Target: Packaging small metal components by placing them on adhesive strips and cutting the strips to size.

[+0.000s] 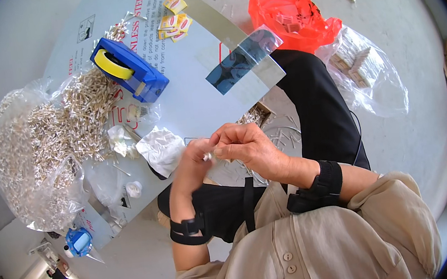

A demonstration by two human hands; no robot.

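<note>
Left grip and right grip meet at a small white thing.

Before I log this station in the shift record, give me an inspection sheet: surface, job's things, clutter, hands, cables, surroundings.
Surface: pale printed tabletop, with a blue tape dispenser on it.
Job's things: cotton swabs heaped in and spilling from a clear plastic bag; small white item at the fingertips, too blurred to identify.
Clutter: yellow packets and a crumpled white cloth or tissue.
Hands: left hand motion-blurred, right hand with fingers bent; which one grips the item is unclear.
Cables: thin black cord beside the black trouser leg; ends not traceable.
Surroundings: red plastic bag on the grey floor.
</note>
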